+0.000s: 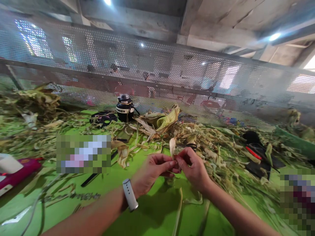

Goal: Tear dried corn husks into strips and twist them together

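Observation:
My left hand [157, 167], with a white watch strap [130, 195] on its wrist, pinches a dried corn husk strip [172, 146] near its lower end. Fingertips of my right hand [190, 165] meet the left ones and close on the same piece. The pale husk stands up above the fingers, and its lower part is hidden by them. Below the hands, a long narrow husk strip [180, 206] lies on the green tabletop [147, 216]. Another curled husk piece [122, 152] rests to the left of the hands.
Loose dried husks [211, 141] spread along the back and right. A black jar [125, 108] stands before a perforated metal screen [159, 72]. A magenta object [27, 168] sits at the left edge, with a cable [40, 193] nearby. A dark, red-edged object [254, 154] lies at right.

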`<state>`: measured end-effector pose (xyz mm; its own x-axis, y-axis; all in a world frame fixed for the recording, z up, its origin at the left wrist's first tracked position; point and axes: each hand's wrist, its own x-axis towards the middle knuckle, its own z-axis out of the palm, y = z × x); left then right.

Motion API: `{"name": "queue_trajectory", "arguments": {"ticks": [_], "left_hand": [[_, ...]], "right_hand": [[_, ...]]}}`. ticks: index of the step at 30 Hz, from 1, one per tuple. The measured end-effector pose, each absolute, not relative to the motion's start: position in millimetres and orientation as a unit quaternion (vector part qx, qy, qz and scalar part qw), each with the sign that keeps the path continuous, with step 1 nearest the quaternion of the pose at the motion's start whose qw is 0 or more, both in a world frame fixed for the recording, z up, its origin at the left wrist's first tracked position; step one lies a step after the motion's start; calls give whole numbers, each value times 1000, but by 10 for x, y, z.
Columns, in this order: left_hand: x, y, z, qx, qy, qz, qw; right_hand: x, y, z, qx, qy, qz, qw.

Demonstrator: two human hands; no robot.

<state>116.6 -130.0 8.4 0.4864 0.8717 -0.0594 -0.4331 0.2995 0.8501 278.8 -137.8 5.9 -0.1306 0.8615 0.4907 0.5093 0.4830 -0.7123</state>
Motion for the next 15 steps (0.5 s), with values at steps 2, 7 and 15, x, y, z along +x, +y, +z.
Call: {"name": "queue_trajectory", "arguments": {"ticks": [2, 7, 15], "left_hand": [[1167, -1306, 98, 411, 272, 426, 758], [1150, -1305, 107, 414, 285, 416, 758], [1181, -1296, 89, 359, 291, 430, 776]], "right_hand": [[2775, -1374, 71, -467, -702, 256, 473], [2760, -1381, 126, -446, -651, 374, 487], [2771, -1433, 163, -431, -648, 432, 456]]}}
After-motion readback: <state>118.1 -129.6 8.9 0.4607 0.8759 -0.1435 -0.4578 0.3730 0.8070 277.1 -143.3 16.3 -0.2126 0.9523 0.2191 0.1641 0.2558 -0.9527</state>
